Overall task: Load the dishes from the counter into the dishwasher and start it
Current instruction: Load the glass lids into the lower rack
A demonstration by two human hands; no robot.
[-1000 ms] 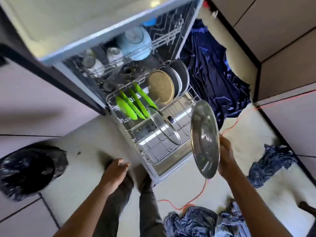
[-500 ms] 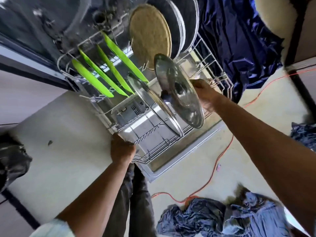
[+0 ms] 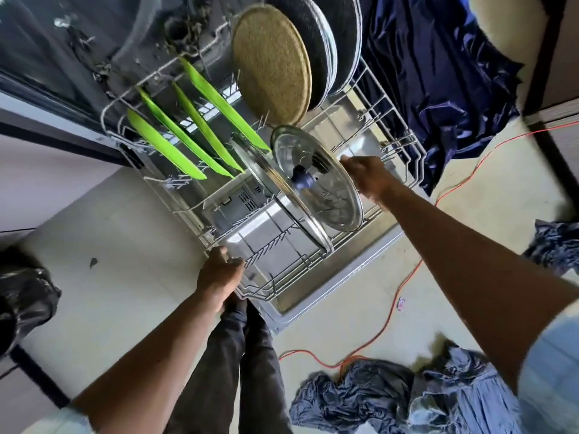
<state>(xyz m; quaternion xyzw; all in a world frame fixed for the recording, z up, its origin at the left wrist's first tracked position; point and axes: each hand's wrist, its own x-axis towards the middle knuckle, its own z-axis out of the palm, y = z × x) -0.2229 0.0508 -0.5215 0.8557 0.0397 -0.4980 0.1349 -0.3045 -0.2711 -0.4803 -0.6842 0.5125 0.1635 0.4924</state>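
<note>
Bright green flat plates (image 3: 166,145): four, on edge in one white wire rack (image 3: 263,255). Round tan speckled plate (image 3: 272,57): one. Dark grey round plates (image 3: 316,42): two discernible behind it; any further ones are hidden. Round lids: two, one steel lid with a blue knob (image 3: 332,198) and one steel-rimmed glass lid (image 3: 272,180). Bare hands: two, left hand (image 3: 219,274) and right hand (image 3: 366,177). Orange cable (image 3: 404,280): one. Dark blue satin cloth (image 3: 438,73): one. Blue-grey cloth heaps (image 3: 354,393): three, two adjoining. Black plastic bag (image 3: 25,296): one.
</note>
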